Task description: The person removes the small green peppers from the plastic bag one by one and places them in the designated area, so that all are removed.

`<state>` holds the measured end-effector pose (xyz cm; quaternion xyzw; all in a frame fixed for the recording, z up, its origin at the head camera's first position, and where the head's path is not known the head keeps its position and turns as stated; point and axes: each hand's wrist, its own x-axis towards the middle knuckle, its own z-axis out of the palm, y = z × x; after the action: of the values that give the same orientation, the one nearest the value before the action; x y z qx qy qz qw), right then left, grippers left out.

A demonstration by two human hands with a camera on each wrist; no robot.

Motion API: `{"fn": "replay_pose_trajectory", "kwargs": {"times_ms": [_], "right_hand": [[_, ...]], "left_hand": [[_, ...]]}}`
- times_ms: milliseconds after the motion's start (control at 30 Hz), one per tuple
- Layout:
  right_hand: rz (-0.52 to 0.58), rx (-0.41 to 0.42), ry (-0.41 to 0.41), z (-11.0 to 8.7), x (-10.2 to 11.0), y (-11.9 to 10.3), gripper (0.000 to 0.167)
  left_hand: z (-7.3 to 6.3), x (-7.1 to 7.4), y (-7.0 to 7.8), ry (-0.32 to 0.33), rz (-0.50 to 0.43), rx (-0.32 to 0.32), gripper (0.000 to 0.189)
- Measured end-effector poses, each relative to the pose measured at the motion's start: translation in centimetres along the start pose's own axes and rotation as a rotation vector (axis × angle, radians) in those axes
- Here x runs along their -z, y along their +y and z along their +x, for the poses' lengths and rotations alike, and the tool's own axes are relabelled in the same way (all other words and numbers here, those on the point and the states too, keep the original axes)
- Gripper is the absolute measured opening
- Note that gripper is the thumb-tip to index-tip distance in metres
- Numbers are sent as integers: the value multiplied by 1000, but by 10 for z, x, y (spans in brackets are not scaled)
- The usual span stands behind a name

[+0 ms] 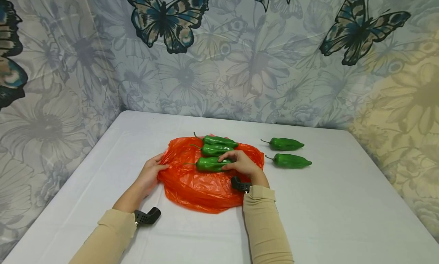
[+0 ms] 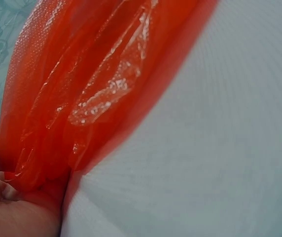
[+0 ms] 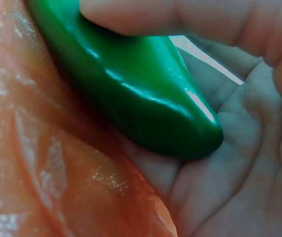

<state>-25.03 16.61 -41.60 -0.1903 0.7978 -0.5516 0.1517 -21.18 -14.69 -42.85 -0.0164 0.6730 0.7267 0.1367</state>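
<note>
An orange-red plastic bag point(image 1: 202, 193) lies spread on the table, with several creases in its film. My left hand point(image 1: 150, 175) pinches the bag's left edge; in the left wrist view the film point(image 2: 96, 94) gathers between thumb and fingers. My right hand point(image 1: 242, 165) is over the bag and grips the nearest green chili pepper point(image 1: 207, 164) by its thick end, stem pointing left. The right wrist view has this pepper's glossy body point(image 3: 141, 98) between the thumb and the fingers. Two more green peppers, a middle one point(image 1: 214, 150) and a far one point(image 1: 221, 141), lie on the bag.
To the right of the bag, two green peppers lie on the white tablecloth, a far one point(image 1: 286, 144) and a nearer one point(image 1: 292, 161), stems to the left. A butterfly-patterned curtain point(image 1: 219, 77) stands behind the table. Each wrist wears a black device point(image 1: 148, 217).
</note>
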Motion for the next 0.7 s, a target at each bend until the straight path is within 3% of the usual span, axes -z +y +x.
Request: {"fn": "replay_pose_trajectory", "kwargs": {"times_ms": [400, 700], "right_hand": [[44, -21, 39, 1, -2, -3, 28], [118, -70, 118, -1, 1, -15, 30]], "left_hand": [[-1, 0, 1, -5, -1, -11, 58], [-2, 0, 1, 20, -3, 1, 57]]}}
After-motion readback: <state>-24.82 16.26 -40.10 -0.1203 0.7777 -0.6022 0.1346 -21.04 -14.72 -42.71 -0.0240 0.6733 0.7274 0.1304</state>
